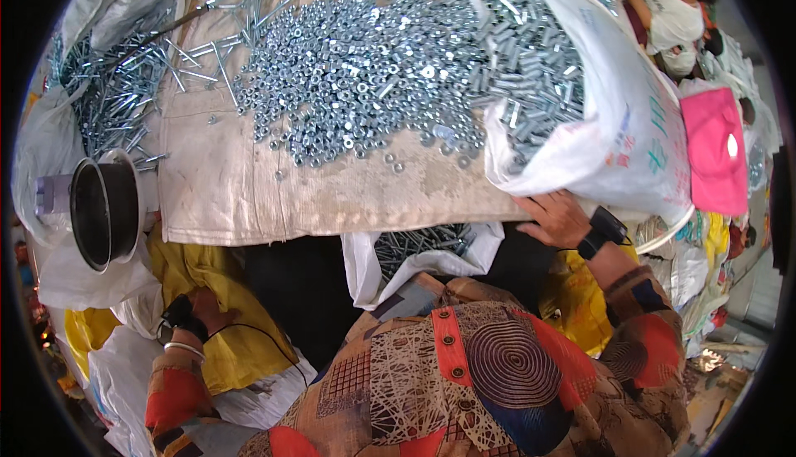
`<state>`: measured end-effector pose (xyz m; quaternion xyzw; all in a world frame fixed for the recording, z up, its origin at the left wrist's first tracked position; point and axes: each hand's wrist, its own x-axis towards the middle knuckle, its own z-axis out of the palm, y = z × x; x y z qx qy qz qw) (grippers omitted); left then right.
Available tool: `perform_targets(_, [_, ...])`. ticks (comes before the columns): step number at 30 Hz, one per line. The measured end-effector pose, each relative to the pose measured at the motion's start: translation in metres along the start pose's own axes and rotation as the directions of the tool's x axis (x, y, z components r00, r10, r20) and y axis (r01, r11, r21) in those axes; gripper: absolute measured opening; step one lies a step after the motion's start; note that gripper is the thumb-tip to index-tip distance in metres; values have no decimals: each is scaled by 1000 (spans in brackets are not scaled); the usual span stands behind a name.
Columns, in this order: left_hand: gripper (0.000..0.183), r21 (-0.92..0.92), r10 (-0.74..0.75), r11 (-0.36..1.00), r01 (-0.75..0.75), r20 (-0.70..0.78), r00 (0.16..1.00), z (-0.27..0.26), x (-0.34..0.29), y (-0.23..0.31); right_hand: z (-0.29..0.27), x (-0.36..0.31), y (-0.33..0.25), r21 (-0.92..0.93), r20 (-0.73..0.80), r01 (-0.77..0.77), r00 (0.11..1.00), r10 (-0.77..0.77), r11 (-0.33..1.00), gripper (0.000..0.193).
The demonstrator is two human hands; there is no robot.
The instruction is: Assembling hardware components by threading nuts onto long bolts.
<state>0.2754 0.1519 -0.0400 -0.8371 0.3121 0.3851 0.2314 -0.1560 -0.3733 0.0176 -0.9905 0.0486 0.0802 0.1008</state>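
Observation:
My right hand (554,218) rests at the table's front edge, pressed against the underside of a large white woven sack (630,125) full of short metal bolts. My left hand (203,304) is low at my left side, mostly hidden in yellow plastic bags (224,291); I cannot see whether it holds anything. A wide heap of shiny nuts (356,67) covers the cloth-topped table (249,200). A white bag with screws (419,246) hangs open just below the table edge in front of me.
Long bolts and rods (116,92) lie at the far left. A black round pot (104,208) stands on its side at the left edge. A pink cloth (717,150) lies at right. Another person (672,9) sits at the far right.

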Motion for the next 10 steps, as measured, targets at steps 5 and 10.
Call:
perform_targets(5, [64, 13, 8, 1000, -14, 390, 921, -3, 26, -19, 18, -1, 24, 68, 351, 8, 936, -32, 998, 61])
perform_targets(10, [74, -648, 129, 717, 257, 486, 865, 116, 10, -86, 18, -2, 29, 119, 565, 30, 820, -93, 992, 60])
